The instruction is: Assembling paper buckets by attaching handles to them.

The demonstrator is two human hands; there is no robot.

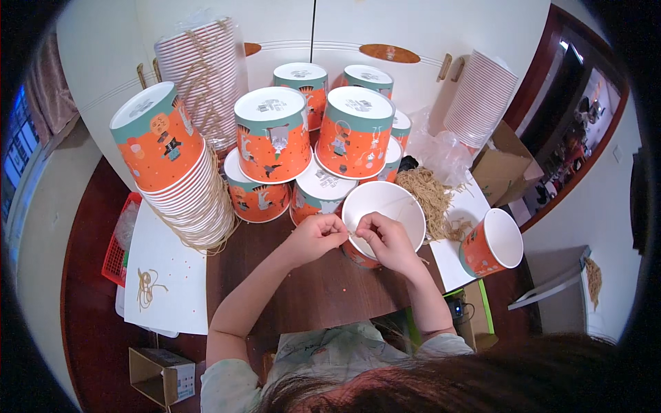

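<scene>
An open paper bucket (403,224) with a white inside stands upright at the table's front, a thin pale strand across its inside. At its near left rim, my left hand (318,239) and my right hand (387,241) come close together, fingertips pinched. A bit of thin tan cord (352,233) shows between them; its ends are hidden by the fingers. Just right of the bucket lies a heap of tan cords (425,196). Behind my hands, orange and teal paper buckets (272,141) stand upside down, stacked in two layers.
At left rises a tall nested bucket stack (182,186) with cords hanging down its side. Loose cord (148,288) lies on the white board (169,261). One bucket (502,239) tilts at the right edge. Wrapped white stacks (200,76) and a cardboard box (506,162) stand behind.
</scene>
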